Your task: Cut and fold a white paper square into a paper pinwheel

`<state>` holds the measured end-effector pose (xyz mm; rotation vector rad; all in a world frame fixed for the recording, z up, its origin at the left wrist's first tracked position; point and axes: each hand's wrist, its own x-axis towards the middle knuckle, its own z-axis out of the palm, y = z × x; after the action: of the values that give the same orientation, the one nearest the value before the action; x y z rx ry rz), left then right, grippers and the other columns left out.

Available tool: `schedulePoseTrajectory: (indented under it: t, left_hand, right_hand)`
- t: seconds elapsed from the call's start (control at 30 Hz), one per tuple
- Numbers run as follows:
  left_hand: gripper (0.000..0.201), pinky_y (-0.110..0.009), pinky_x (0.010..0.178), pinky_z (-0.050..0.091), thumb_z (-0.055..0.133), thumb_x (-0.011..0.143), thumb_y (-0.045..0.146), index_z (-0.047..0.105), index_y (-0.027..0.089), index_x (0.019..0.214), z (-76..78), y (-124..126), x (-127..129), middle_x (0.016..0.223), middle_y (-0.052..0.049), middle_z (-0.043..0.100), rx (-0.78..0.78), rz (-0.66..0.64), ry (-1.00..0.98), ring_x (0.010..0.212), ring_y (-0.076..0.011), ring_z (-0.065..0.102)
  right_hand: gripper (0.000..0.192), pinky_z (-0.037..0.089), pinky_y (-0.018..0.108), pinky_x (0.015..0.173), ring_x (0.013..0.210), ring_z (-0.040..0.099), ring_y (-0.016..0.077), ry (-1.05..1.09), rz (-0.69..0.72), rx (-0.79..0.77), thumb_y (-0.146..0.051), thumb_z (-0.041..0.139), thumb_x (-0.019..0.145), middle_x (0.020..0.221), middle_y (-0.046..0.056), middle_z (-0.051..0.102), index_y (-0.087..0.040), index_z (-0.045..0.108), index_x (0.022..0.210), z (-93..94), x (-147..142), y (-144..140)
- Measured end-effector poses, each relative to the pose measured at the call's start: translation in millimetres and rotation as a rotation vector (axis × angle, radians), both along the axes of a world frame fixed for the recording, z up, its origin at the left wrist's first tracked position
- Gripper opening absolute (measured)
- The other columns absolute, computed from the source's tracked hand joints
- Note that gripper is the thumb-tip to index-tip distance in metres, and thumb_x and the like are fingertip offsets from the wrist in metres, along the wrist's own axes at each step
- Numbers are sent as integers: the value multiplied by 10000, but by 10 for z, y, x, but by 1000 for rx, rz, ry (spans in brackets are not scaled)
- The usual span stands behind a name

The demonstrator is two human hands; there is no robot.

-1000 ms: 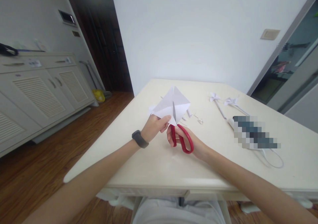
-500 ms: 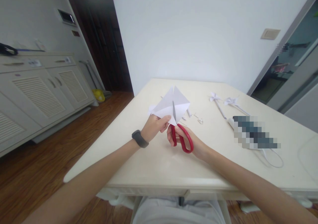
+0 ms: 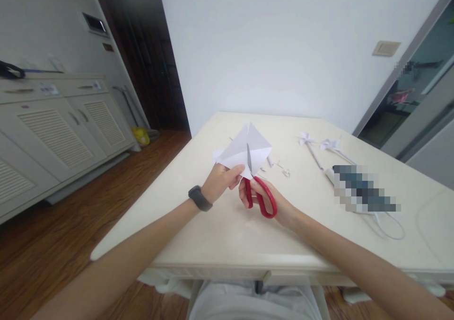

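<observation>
A creased square of white paper, turned corner-up, is raised above the table in front of me. My left hand, with a dark band on the wrist, pinches its lower left side between thumb and fingers. Red-handled scissors are in my right hand, fingers through the loops. One blade lies over the paper's face, pointing up toward its middle; the other blade is mostly hidden behind it. A slit shows at the paper's top corner.
On the white table, two paper pinwheels on sticks lie at the right. Nearer me is a blurred-out device with a white cable. Small scraps and a rolled paper stick lie behind the held paper.
Hardly anything differs. The scissor handles have shifted very slightly to the right, while the paper and my left hand stay in almost the same place.
</observation>
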<state>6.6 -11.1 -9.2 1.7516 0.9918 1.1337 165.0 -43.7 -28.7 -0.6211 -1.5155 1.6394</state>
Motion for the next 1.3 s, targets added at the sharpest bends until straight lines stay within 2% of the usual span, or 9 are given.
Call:
schedulePoseTrajectory:
  t: [0.13, 0.3, 0.43, 0.57, 0.67, 0.9, 1.3]
  left_hand:
    - [344, -227, 430, 275, 447, 832, 234, 359, 175, 505, 1, 0, 5, 408, 69, 343, 4, -19, -41, 376, -53, 335]
    - [350, -224, 427, 275, 446, 837, 238, 361, 172, 504, -9, 11, 5, 414, 64, 351, 6, -26, -48, 379, -52, 333]
    - [352, -227, 431, 282, 449, 843, 254, 365, 173, 511, -20, 6, 5, 415, 62, 350, 1, -24, -59, 384, -56, 338]
    - [310, -226, 423, 279, 459, 844, 276, 372, 183, 562, -26, 4, 15, 429, 75, 317, -22, -53, -148, 393, -64, 325]
    - [324, -231, 426, 279, 477, 834, 281, 359, 186, 548, -29, 13, 17, 424, 75, 311, -20, -24, -193, 395, -67, 318]
    - [386, -243, 463, 310, 448, 829, 245, 317, 184, 471, -3, 5, 7, 405, 61, 324, 11, -1, -98, 400, -72, 346]
    - [346, -235, 446, 287, 426, 824, 208, 324, 185, 494, 1, 10, 29, 406, 73, 306, 38, -23, -118, 387, -66, 325]
  right_hand:
    - [343, 363, 285, 620, 576, 462, 118, -11, -1, 5, -416, 410, 910, 575, -9, 498, -160, 556, 734, -8, 3, 0]
    - [263, 367, 276, 607, 585, 467, 113, 17, 4, 6, -387, 445, 899, 651, -11, 509, -172, 542, 781, 1, -2, 4]
    - [314, 373, 268, 605, 590, 473, 115, -36, -26, 10, -428, 440, 891, 632, -12, 500, -171, 522, 730, 5, 0, 7]
    - [306, 365, 249, 569, 620, 497, 116, -93, -81, 3, -456, 470, 868, 722, 7, 546, -174, 512, 759, 4, 10, 14]
    - [299, 349, 238, 536, 615, 499, 113, -106, -84, 19, -456, 473, 866, 736, 8, 549, -175, 512, 771, -1, 14, 18]
    - [321, 353, 249, 527, 606, 493, 121, -77, -54, -4, -465, 444, 872, 808, 41, 589, -167, 564, 874, -20, 3, 14]
    - [317, 370, 259, 566, 568, 472, 108, -36, -22, -4, -444, 416, 896, 762, 26, 581, -170, 569, 855, -13, 0, -13]
